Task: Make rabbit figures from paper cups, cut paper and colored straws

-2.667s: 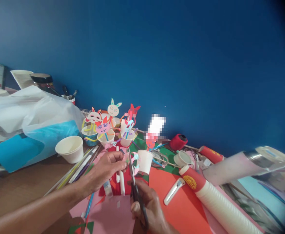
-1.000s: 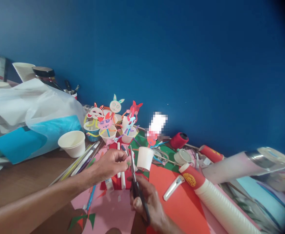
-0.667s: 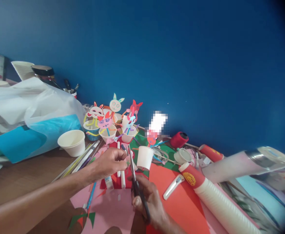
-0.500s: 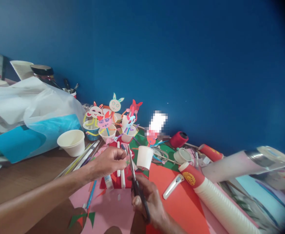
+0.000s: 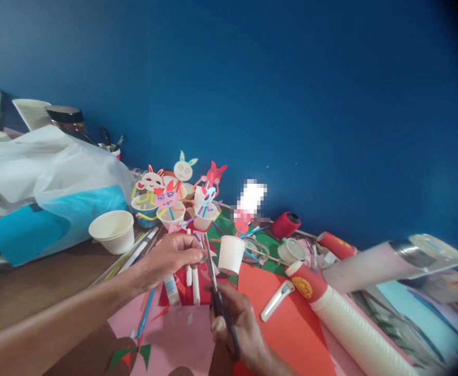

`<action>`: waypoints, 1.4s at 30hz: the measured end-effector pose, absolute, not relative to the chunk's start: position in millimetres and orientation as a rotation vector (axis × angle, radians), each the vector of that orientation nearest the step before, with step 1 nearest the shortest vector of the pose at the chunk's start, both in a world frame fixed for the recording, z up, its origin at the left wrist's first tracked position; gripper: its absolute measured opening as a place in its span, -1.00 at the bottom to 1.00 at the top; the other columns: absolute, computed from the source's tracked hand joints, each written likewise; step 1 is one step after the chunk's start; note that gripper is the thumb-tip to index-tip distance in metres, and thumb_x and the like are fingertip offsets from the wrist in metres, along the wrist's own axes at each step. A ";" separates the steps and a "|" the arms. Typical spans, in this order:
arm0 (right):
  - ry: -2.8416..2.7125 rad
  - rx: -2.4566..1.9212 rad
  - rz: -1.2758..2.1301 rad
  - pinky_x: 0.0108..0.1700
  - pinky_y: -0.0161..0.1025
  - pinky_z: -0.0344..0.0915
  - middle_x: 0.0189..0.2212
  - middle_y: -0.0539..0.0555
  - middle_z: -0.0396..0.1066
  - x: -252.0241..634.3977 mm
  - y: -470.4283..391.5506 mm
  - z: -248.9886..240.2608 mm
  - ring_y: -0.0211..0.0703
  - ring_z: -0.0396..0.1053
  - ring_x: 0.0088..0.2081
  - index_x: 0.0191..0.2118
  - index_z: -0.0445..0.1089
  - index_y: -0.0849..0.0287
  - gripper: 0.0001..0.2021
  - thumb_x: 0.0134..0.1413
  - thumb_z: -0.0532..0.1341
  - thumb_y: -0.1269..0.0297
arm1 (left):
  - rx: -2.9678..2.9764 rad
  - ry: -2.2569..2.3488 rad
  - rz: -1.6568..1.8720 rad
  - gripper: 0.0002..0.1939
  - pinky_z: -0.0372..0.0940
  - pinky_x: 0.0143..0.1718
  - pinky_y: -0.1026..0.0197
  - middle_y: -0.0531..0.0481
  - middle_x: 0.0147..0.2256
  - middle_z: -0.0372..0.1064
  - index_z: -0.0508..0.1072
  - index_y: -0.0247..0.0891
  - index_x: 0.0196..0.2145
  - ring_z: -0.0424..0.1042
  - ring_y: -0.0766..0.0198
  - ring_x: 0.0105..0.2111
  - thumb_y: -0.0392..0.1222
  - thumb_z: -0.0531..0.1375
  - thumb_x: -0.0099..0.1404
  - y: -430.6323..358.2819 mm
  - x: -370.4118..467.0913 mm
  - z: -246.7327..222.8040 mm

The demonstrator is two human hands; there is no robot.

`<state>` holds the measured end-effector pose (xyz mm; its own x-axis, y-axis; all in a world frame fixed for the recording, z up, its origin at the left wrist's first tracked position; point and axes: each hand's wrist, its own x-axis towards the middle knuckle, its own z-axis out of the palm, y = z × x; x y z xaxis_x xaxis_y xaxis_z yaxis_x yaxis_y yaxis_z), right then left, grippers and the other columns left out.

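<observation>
Black-handled scissors (image 5: 212, 274) are gripped in my right hand (image 5: 242, 321), with the blades pointing up and away from me. My left hand (image 5: 177, 257) is closed in a pinch on a small green paper piece, mostly hidden by the fingertips, right beside the blades. Behind the scissors stands a white paper cup (image 5: 232, 255) with a red paper figure (image 5: 243, 223) above its rim. White markers (image 5: 196, 286) and a small glue bottle (image 5: 171, 291) lie on red paper below my left hand.
Paper animal puppets (image 5: 167, 197) stand in cups at the back. A utility knife (image 5: 277, 301) lies on orange paper (image 5: 291, 339) to the right, near a long stack of cups (image 5: 357, 324). An open paper bowl (image 5: 113, 235) sits left. Green scraps (image 5: 144, 355) lie in front.
The left fingertips have turned slightly and now cover more of the green piece. The scissors stay beside it, and the whole view has shifted a little.
</observation>
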<state>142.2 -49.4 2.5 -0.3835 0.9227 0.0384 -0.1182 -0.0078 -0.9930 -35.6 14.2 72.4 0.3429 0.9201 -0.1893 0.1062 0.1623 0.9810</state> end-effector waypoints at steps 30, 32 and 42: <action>-1.379 -0.918 1.546 -0.67 -0.43 0.04 -0.70 -0.13 0.10 141.0 -52.2 0.2 -0.39 0.05 -0.69 -0.15 0.29 0.23 -0.45 -0.23 0.27 -0.07 | 1.164 0.991 0.763 -0.90 0.10 -0.52 0.31 0.14 -0.64 0.23 0.27 -0.28 -0.60 0.20 0.40 -0.61 -0.26 0.13 0.00 13.6 -33.5 60.7; -1.387 -0.924 1.558 -0.66 -0.43 0.02 -0.69 -0.13 0.08 141.2 -51.9 1.3 -0.39 0.03 -0.68 -0.15 0.30 0.22 -0.46 -0.23 0.27 -0.07 | 1.166 0.999 0.753 -0.90 0.10 -0.52 0.31 0.14 -0.65 0.23 0.26 -0.27 -0.61 0.20 0.40 -0.62 -0.26 0.14 -0.01 13.4 -33.5 62.0; -1.503 -0.933 1.520 -0.60 -0.40 0.01 -0.65 -0.09 0.13 142.1 -49.3 8.9 -0.36 0.04 -0.63 -0.17 0.32 0.23 -0.50 -0.19 0.25 -0.03 | 1.197 1.027 0.711 -0.91 0.12 -0.50 0.29 0.14 -0.66 0.22 0.28 -0.27 -0.62 0.22 0.39 -0.61 -0.26 0.14 -0.03 12.9 -33.7 65.6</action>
<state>142.1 -49.3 8.9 -0.4194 0.9074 0.0259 -0.0360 0.0118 -0.9993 -33.7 12.9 65.6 0.3958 0.8818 -0.2564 0.0700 0.2494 0.9659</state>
